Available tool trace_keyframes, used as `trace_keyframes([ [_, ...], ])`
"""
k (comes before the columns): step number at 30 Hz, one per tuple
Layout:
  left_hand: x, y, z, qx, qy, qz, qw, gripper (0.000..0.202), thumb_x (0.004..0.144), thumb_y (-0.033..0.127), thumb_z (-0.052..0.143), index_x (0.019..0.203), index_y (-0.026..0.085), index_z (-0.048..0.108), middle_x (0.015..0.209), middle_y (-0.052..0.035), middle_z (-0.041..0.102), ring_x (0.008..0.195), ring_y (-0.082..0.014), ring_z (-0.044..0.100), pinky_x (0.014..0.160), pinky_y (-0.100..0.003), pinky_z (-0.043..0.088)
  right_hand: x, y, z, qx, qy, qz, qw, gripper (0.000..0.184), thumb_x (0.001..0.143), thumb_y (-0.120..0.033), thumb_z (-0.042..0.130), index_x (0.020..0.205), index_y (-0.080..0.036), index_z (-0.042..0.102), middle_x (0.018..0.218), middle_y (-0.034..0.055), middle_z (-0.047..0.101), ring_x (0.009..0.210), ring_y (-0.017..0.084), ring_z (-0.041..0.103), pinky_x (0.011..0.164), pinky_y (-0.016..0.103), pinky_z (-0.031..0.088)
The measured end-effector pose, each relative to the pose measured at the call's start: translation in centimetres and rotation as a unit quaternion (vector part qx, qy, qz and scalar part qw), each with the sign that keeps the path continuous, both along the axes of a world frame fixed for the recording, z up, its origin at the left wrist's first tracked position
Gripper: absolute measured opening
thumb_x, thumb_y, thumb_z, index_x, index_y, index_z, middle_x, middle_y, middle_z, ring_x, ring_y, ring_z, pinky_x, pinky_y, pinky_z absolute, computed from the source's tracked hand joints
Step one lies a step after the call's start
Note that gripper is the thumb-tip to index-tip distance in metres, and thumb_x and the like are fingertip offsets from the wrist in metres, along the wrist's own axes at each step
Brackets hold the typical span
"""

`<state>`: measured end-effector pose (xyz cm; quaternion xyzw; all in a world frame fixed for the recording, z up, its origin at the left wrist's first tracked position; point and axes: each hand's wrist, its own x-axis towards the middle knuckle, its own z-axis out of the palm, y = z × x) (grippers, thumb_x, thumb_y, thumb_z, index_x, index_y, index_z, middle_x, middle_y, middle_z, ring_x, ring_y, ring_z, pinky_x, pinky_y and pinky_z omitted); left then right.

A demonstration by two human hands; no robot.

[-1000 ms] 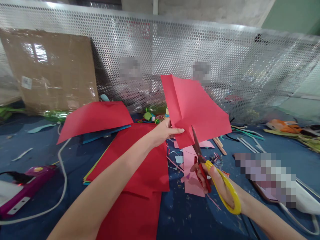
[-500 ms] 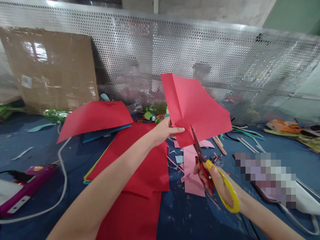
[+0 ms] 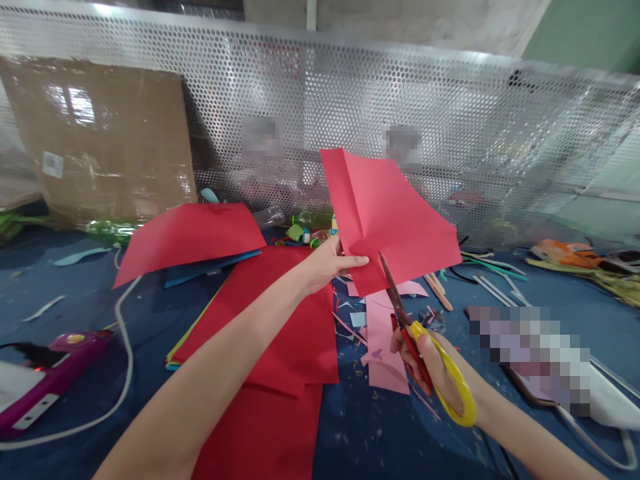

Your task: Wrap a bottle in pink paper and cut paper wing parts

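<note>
My left hand (image 3: 333,263) pinches a creased sheet of red paper (image 3: 395,217) near its lower left edge, thumb in front and the other fingers behind. The sheet is held up off the table. My right hand (image 3: 425,360) is closed around the handles of a pair of scissors (image 3: 396,300), one yellow and one red. Their blades point up at the sheet's lower edge, close to my left thumb, and look nearly together. Part of the blades overlaps the paper; whether both sides straddle it I cannot tell.
Stacked red sheets (image 3: 280,320) lie under my left arm, with another bent red sheet (image 3: 195,233) behind. Pink paper (image 3: 387,340) and scraps lie near the scissors. A purple power strip (image 3: 65,373) sits left; a pixelated object (image 3: 530,353) lies right. A perforated metal panel (image 3: 340,87) stands behind.
Very little differs. The red sheet and the scissors have shifted slightly left in view; both hands keep their holds.
</note>
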<state>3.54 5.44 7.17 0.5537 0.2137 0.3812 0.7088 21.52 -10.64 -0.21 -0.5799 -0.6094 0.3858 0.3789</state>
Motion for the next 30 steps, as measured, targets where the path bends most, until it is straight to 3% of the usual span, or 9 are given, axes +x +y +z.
trace_keyframes([
  [4,0.0,-0.1,0.0,0.002,-0.004,-0.004,1.000,0.046,0.062,0.010,0.080,0.104,0.017,0.063,0.107,-0.0098,0.071,0.103,-0.0268,0.067,0.095,-0.046,0.049,-0.1,-0.1,0.1,0.013,0.009,0.009,1.000,0.058,0.090,-0.070,0.026,0.084,-0.020,0.054,0.055,-0.0073,0.036,0.037,0.008,0.033,0.037,0.023,0.030],
  [14,0.0,0.0,0.0,0.002,-0.009,-0.006,1.000,0.047,0.063,0.010,0.080,0.105,0.017,0.062,0.106,-0.0091,0.072,0.098,-0.0247,0.068,0.092,-0.043,0.051,-0.6,-0.2,0.8,0.019,-0.012,-0.012,1.000,0.061,0.086,-0.076,0.026,0.075,-0.021,0.052,0.053,-0.0070,0.032,0.036,0.008,0.030,0.032,0.022,0.029],
  [23,0.1,0.1,-0.2,0.002,-0.012,-0.004,1.000,0.046,0.063,0.010,0.080,0.105,0.017,0.062,0.105,-0.0104,0.072,0.096,-0.0257,0.069,0.091,-0.043,0.051,-0.8,0.1,0.8,-0.022,0.018,-0.035,0.999,0.057,0.083,-0.077,0.035,0.070,-0.023,0.048,0.054,-0.0057,0.033,0.039,0.009,0.031,0.030,0.021,0.028],
  [30,0.0,0.1,0.0,0.007,-0.017,-0.004,1.000,0.051,0.064,0.010,0.080,0.111,0.017,0.059,0.112,-0.0102,0.070,0.098,-0.0240,0.068,0.088,-0.037,0.053,-0.9,0.6,1.2,-0.045,0.034,-0.041,0.998,0.060,0.077,-0.081,0.042,0.072,-0.022,0.046,0.053,-0.0073,0.034,0.037,0.007,0.031,0.030,0.021,0.029],
])
